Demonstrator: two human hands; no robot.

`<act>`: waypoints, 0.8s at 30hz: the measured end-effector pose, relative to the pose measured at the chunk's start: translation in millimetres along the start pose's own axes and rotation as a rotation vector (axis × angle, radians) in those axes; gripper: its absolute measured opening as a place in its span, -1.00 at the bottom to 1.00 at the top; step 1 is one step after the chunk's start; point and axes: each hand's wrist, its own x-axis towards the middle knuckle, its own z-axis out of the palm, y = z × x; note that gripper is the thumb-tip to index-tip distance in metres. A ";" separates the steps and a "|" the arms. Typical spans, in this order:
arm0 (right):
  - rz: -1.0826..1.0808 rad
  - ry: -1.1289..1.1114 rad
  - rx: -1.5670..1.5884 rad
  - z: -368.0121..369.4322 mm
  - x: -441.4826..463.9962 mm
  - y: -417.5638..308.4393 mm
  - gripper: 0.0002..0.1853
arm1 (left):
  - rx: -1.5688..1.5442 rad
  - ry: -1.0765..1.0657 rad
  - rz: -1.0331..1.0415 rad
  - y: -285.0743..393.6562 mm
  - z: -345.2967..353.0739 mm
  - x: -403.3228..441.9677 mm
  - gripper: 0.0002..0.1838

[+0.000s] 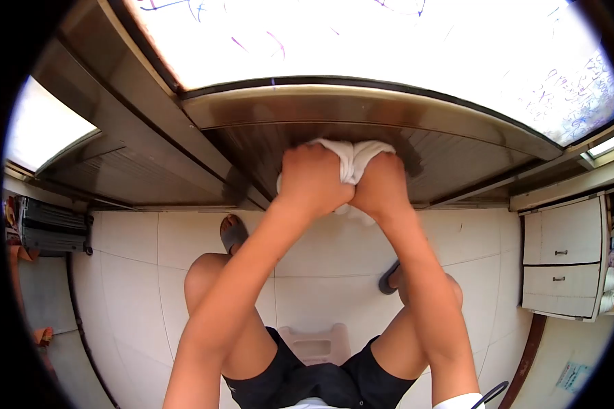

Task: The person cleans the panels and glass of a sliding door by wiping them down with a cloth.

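A white cloth (pixel 348 155) is bunched between my two hands, in front of the dark brown lower panel (pixel 457 163) of a door or window frame. My left hand (pixel 312 176) is closed around its left part. Around the right part, my right hand (pixel 383 185) is closed too, its knuckles close to the left hand. A bit of the cloth hangs below the hands. The fingertips are hidden, and I cannot tell how firmly the cloth presses on the panel.
Above the panel is a bright pane (pixel 389 48) with pen scribbles. I sit on a low pale stool (pixel 314 346) on a tiled floor (pixel 320 293). A white drawer cabinet (pixel 561 255) stands at the right, a black suitcase (pixel 53 225) at the left.
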 end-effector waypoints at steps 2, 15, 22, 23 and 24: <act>-0.001 -0.023 -0.080 17.1 -6.3 5.8 -0.73 | -0.009 -0.098 -0.024 -5.5 12.3 -1.1 -0.75; -0.039 0.066 -0.048 6.7 7.0 -6.5 -0.69 | -0.046 0.084 -0.032 -6.1 -4.5 1.3 -0.75; -0.005 -0.101 -0.138 28.8 -4.8 6.9 -0.68 | -0.085 -0.032 -0.032 -21.1 25.0 -5.9 -0.72; -0.028 -0.064 -0.114 24.9 -2.0 3.8 -0.71 | -0.075 0.040 -0.006 -20.3 17.9 -6.8 -0.73; -0.044 -0.031 -0.092 16.3 1.5 -4.9 -0.74 | -0.069 0.105 0.021 -16.0 7.3 -8.1 -0.74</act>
